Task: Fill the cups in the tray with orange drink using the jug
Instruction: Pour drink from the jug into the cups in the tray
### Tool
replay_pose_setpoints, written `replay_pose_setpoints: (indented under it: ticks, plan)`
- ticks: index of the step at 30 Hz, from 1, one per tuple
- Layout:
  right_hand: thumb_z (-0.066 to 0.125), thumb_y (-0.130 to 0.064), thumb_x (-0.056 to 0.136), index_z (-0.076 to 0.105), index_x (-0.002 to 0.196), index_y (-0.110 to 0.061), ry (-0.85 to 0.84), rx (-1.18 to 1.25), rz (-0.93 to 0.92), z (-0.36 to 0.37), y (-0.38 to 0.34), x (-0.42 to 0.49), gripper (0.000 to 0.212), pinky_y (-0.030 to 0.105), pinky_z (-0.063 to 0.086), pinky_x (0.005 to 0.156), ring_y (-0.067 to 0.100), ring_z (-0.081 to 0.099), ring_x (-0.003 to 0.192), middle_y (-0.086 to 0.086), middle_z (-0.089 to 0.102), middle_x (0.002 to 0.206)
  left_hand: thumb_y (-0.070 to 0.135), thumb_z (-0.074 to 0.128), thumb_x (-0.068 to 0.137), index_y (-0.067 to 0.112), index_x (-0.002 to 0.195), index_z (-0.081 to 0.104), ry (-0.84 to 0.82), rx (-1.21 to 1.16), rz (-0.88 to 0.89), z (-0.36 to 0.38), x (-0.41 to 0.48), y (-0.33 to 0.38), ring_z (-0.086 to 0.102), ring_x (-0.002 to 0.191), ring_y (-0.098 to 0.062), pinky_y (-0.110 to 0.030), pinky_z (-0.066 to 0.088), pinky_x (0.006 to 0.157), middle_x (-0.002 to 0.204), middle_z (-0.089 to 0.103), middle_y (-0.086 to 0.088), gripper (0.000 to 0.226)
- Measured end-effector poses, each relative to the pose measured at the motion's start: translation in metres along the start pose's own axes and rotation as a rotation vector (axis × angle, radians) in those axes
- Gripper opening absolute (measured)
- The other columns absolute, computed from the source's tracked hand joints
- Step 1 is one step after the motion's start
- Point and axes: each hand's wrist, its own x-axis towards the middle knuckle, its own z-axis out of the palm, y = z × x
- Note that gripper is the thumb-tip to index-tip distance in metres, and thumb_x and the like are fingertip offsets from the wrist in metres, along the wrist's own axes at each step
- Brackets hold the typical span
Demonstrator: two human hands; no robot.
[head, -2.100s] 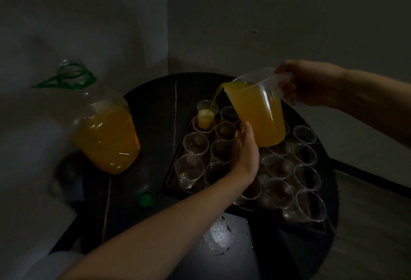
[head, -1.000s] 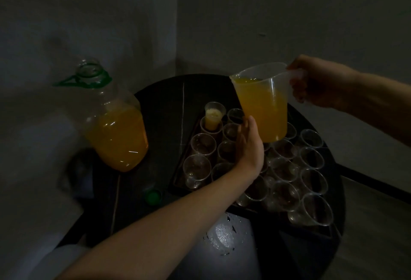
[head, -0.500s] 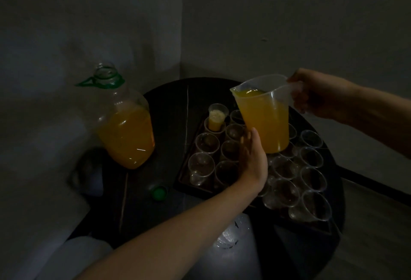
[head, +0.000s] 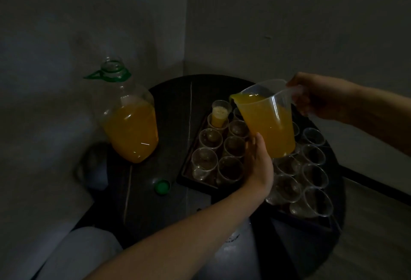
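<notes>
While in right hand [head: 322, 97], one jug [head: 271, 128]

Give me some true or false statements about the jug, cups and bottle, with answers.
1. The right hand holds the jug by its handle. True.
2. The jug is empty. False: it is mostly full.
3. The green cap sits on the big bottle. False: it lies on the table beside the tray.
4. Most cups in view are empty. True.
5. The left hand grips a cup. False: its fingers are straight, beside the jug.
</notes>
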Motion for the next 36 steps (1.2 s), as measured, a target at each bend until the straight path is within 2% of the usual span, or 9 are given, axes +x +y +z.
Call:
replay_pose_setpoints:
  ticks: [7,12,15,19,23,26,29,31,36]
  plan:
    - [0.052,-0.035,0.092,0.050,0.071,-0.024,-0.013,-0.050,0.011,-0.001,0.001,0.000,0.024,0.032,0.026,0.061,0.012,0.034,0.054,-0.002,0.037,0.059,0.076,0.024,0.093,0.043,0.158,0.018,0.017,-0.016,0.008,0.002,-0.002,-0.004,0.034,0.145,-0.016,-0.046,0.028,0.121,0.162,0.030,0.006,0.073]
    - [0.054,-0.037,0.091,0.049,0.062,-0.027,-0.032,-0.050,0.010,-0.006,0.004,0.003,0.031,0.033,0.028,0.063,0.013,0.035,0.055,-0.002,0.038,0.061,0.107,0.028,0.054,0.049,0.155,0.020,0.013,-0.036,-0.003,0.005,-0.002,-0.005,0.031,0.148,-0.015,-0.049,0.024,0.122,0.162,0.029,0.011,0.117]
    - [0.056,-0.039,0.089,0.050,0.065,-0.028,-0.021,-0.051,0.024,-0.007,0.005,0.004,0.028,0.033,0.028,0.063,0.013,0.036,0.055,-0.002,0.038,0.062,0.106,0.027,0.057,0.051,0.155,0.020,0.000,-0.045,-0.006,0.006,-0.002,-0.009,0.028,0.150,-0.016,-0.051,0.023,0.123,0.164,0.026,0.011,0.112]
    - [0.056,-0.039,0.089,0.050,0.060,-0.027,-0.018,-0.053,0.024,-0.006,0.005,0.006,0.032,0.033,0.026,0.061,0.014,0.034,0.054,-0.003,0.037,0.059,0.092,0.026,0.077,0.050,0.156,0.019,-0.007,-0.044,-0.003,0.006,-0.004,-0.008,0.028,0.150,-0.015,-0.050,0.022,0.123,0.164,0.026,0.012,0.090]
    - [0.052,-0.038,0.092,0.048,0.060,-0.026,-0.026,-0.063,0.028,-0.005,0.004,0.008,0.034,0.033,0.027,0.062,0.014,0.035,0.053,-0.002,0.038,0.058,0.101,0.028,0.065,0.051,0.155,0.019,-0.010,-0.047,-0.015,0.005,-0.002,-0.010,0.027,0.150,-0.016,-0.050,0.022,0.123,0.164,0.026,0.012,0.104]
    - [0.054,-0.040,0.089,0.049,0.058,-0.027,-0.041,-0.061,0.020,-0.004,0.003,0.008,0.034,0.034,0.026,0.063,0.014,0.034,0.054,-0.003,0.038,0.058,0.085,0.025,0.084,0.048,0.156,0.018,-0.008,-0.059,-0.014,0.004,-0.001,-0.011,0.028,0.149,-0.017,-0.050,0.022,0.123,0.164,0.026,0.010,0.081]
    - [0.054,-0.041,0.089,0.049,0.059,-0.027,-0.032,-0.086,0.028,-0.005,0.002,0.006,0.034,0.034,0.026,0.063,0.014,0.035,0.055,-0.002,0.040,0.059,0.079,0.026,0.088,0.047,0.156,0.018,0.005,-0.071,-0.015,0.004,-0.001,-0.012,0.030,0.148,-0.017,-0.049,0.024,0.123,0.163,0.028,0.008,0.076]
    - [0.053,-0.040,0.092,0.049,0.060,-0.027,-0.027,-0.116,0.034,-0.005,0.002,0.005,0.035,0.035,0.027,0.064,0.014,0.036,0.056,-0.001,0.040,0.060,0.085,0.027,0.083,0.048,0.156,0.018,0.005,-0.077,-0.012,0.005,-0.002,-0.011,0.031,0.148,-0.017,-0.049,0.024,0.123,0.163,0.028,0.008,0.082]
    - [0.057,-0.041,0.086,0.052,0.059,-0.027,-0.010,-0.074,0.027,-0.006,0.001,0.008,0.031,0.034,0.026,0.064,0.014,0.035,0.056,-0.001,0.039,0.061,0.108,0.034,0.049,0.051,0.155,0.020,-0.003,-0.106,-0.006,0.007,0.000,-0.011,0.032,0.147,-0.015,-0.050,0.025,0.122,0.161,0.029,0.012,0.121]
